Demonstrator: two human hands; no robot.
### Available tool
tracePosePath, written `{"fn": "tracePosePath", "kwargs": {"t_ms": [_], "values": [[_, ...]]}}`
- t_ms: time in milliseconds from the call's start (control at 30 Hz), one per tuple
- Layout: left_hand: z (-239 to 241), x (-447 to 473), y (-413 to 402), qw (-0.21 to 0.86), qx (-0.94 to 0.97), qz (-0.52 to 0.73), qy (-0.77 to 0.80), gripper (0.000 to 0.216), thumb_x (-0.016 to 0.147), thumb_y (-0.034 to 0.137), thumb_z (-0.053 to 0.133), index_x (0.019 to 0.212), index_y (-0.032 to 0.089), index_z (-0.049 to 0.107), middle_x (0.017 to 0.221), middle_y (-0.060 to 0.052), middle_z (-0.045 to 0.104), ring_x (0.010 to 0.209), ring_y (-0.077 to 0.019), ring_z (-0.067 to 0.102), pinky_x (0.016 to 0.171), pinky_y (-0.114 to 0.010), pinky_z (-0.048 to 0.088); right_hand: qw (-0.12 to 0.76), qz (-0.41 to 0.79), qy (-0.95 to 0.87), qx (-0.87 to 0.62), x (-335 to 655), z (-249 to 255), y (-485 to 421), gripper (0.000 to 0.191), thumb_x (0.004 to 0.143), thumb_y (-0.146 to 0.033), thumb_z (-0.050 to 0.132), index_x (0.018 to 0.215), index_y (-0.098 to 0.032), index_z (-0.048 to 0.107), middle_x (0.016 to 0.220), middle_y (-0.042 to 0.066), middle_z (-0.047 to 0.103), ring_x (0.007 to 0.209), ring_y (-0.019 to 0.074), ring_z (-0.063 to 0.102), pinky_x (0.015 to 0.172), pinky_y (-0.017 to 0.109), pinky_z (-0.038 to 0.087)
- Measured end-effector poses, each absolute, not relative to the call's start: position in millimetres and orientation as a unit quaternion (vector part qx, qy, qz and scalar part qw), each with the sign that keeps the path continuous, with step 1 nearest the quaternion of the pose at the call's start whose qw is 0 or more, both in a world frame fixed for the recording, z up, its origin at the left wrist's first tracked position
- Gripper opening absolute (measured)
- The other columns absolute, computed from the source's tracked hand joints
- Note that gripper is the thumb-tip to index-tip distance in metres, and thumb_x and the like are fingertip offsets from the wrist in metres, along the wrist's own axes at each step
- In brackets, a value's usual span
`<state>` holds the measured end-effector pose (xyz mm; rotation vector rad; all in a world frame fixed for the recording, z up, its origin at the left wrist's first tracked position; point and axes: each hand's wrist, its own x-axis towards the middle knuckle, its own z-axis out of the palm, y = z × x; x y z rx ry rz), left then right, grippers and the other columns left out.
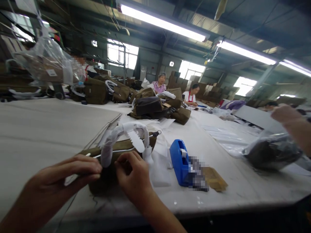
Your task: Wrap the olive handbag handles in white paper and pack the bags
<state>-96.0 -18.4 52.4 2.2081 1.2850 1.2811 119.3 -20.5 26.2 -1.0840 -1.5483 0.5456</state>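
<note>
An olive-green bag (125, 144) with a pale zipper line along its top stands on the table in front of me. Its handle (107, 152) is wrapped in white material, and a white strip with a toothed edge (136, 139) hangs from the arch. At the bag's left front, my left hand (73, 173) has its thumb and fingers pressed together. My right hand (133, 173) is pinched against the bag's front, just below the zipper. Whatever lies between the fingertips of either hand is too small or hidden to name.
Right of the bag stands a blue tape dispenser (179, 163) beside a flat brown packet (213, 178). More olive bags (150, 105) are heaped farther back. At right, another person's arm (291, 124) is above a dark item in clear plastic (272, 150). Several people sit beyond.
</note>
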Motion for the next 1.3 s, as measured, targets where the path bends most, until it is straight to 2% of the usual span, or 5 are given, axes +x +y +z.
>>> {"fn": "tracePosePath", "kwargs": {"t_ms": [333, 533, 700, 1033, 1300], "values": [[26, -63, -18, 0.279, 0.619, 0.496, 0.542, 0.028, 0.072, 0.054, 0.080, 0.085, 0.029, 0.080, 0.088, 0.003, 0.081, 0.083, -0.0191, 0.077, 0.076, -0.016, 0.061, 0.603, 0.497, -0.497, -0.378, 110, 14, -32, 0.023, 0.092, -0.035, 0.065, 0.102, -0.019, 0.078, 0.092, 0.005, 0.077, 0.079, 0.0197, 0.073, 0.074, 0.029, 0.060], [23, -62, -20, 0.287, 0.613, 0.505, 0.536, 0.030, 0.069, 0.055, 0.081, 0.083, 0.028, 0.081, 0.086, 0.002, 0.081, 0.081, -0.0187, 0.077, 0.076, -0.016, 0.060, 0.638, 0.295, -0.591, -0.395, 106, 11, -33, 0.020, 0.083, -0.008, 0.074, 0.094, -0.024, 0.080, 0.091, 0.000, 0.076, 0.086, 0.0142, 0.071, 0.081, 0.020, 0.055], [21, -63, -21, 0.280, 0.621, 0.493, 0.542, 0.029, 0.068, 0.056, 0.081, 0.082, 0.030, 0.082, 0.085, 0.002, 0.081, 0.079, -0.0188, 0.078, 0.075, -0.016, 0.060, 0.633, 0.184, -0.646, -0.386, 103, 6, -28, 0.014, 0.088, -0.009, 0.068, 0.096, -0.019, 0.076, 0.088, 0.004, 0.072, 0.083, 0.0145, 0.069, 0.079, 0.021, 0.054], [26, -60, -21, 0.265, 0.623, 0.492, 0.548, 0.030, 0.068, 0.057, 0.079, 0.080, 0.029, 0.082, 0.082, 0.002, 0.081, 0.077, -0.0194, 0.077, 0.072, -0.016, 0.061, 0.619, 0.230, -0.631, -0.407, 107, 7, -24, 0.022, 0.085, -0.002, 0.070, 0.093, -0.021, 0.076, 0.089, 0.000, 0.072, 0.084, 0.0124, 0.069, 0.081, 0.018, 0.052], [20, -60, -22, 0.280, 0.619, 0.499, 0.538, 0.028, 0.071, 0.055, 0.080, 0.083, 0.030, 0.082, 0.086, 0.003, 0.081, 0.080, -0.0185, 0.077, 0.075, -0.016, 0.060, 0.611, 0.136, -0.665, -0.407, 99, 0, -24, 0.015, 0.092, -0.010, 0.059, 0.097, -0.018, 0.069, 0.090, 0.005, 0.068, 0.083, 0.0162, 0.065, 0.080, 0.025, 0.052]]}}
